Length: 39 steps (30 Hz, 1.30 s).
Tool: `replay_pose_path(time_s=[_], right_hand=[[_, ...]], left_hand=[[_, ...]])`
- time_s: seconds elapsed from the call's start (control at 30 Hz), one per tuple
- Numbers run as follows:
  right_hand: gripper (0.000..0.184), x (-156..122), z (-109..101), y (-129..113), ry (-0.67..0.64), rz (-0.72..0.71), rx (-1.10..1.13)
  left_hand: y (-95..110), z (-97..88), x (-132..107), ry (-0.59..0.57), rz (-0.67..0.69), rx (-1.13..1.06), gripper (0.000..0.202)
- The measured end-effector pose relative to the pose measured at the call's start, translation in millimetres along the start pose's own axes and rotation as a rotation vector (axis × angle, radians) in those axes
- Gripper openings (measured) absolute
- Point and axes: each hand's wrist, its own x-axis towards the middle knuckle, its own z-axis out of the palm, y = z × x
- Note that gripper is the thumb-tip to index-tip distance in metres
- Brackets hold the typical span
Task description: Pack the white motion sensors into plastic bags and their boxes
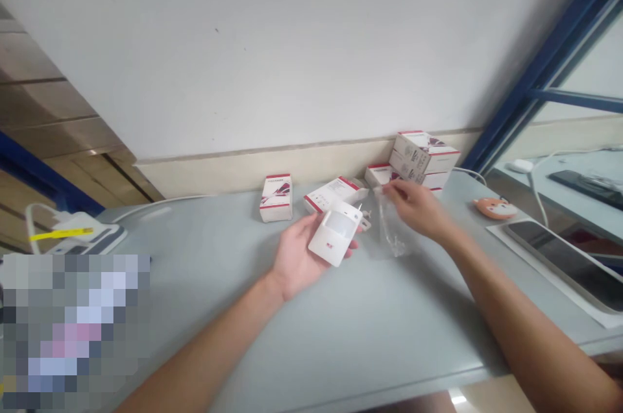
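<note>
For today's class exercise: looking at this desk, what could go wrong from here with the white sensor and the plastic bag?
The white motion sensor lies across the left hand without a firm wrap of fingers, so it could slip and drop onto the table. The right hand pinches the clear plastic bag just in front of the stacked boxes, so a careless movement might knock that stack over.

My left hand, right hand, left forearm at seven o'clock and right forearm at four o'clock are all bare.
</note>
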Motion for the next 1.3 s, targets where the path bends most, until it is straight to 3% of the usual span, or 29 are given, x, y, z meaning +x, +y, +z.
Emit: replay_pose_path(time_s=[0.07,0.17,0.23,0.37,0.63,0.83,0.97,1.1,1.2,1.3], right_hand=[[0.026,-3,12,1,-0.049,-0.11,-0.123],[0.035,-8,24,-3,0.017,-0.187,-0.195],[0.039,-9,26,-10,0.089,-0.21,-0.181],[0.029,-13,21,-29,0.154,-0.269,-0.081],[0.038,-20,23,-47,-0.128,-0.203,-0.019],[0.048,-22,20,-54,-0.212,-0.229,-0.042],[0.042,-24,17,-65,-0.238,-0.14,0.125],[0.033,-26,19,-74,-0.234,0.067,0.278],[0.025,-24,18,-72,-0.107,0.256,0.283],[0.023,-15,10,-60,0.134,0.39,0.292]], left_hand=[[0,-0.9,0,0.029,-0.03,-0.025,0.051],[-2,-3.2,0,0.065,-0.055,-0.044,0.051],[-3,-3.6,0,0.06,-0.058,-0.046,0.053],[-4,-2.4,1,0.065,-0.016,-0.022,0.055],[-6,1.4,-1,0.038,0.025,0.026,0.056],[-8,1.4,-1,0.031,0.027,0.049,0.053],[-8,-1.9,0,0.027,0.017,0.048,0.054],[-8,-2.3,0,-0.007,-0.026,0.048,0.057],[-9,-4.9,0,-0.05,-0.059,0.086,0.058],[-7,-9.4,2,-0.09,-0.108,0.16,0.057]])
